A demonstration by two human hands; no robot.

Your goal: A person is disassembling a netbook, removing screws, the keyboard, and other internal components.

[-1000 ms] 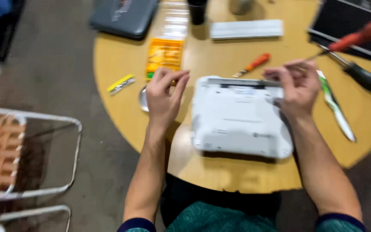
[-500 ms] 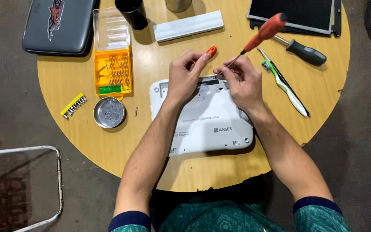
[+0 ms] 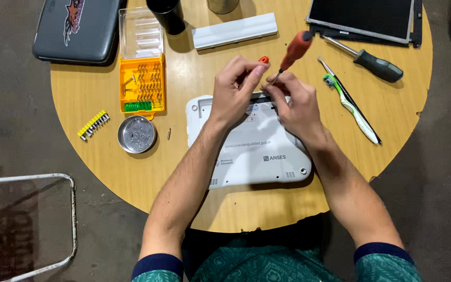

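At centre of round wooden surface [image 3: 105, 99]: white laptop [image 3: 251, 149] lying underside up, flat, back edge toward twelve o'clock. Left hand [image 3: 234, 89] over that back edge, grip pinched together on something small, not identifiable. Right hand [image 3: 293, 102] at one o'clock of laptop, grip clamped on red-handled screwdriver [image 3: 291, 52], tip pointing down at back edge. Judged: plastic shell stiff but thin, light, smooth, apt to slide and crack at corners; best held by long side edges. At nine o'clock: orange bit case [image 3: 142, 83], round metal dish [image 3: 137, 134]. At two o'clock: toothbrush [image 3: 352, 107], dark-handled screwdriver [image 3: 371, 61].
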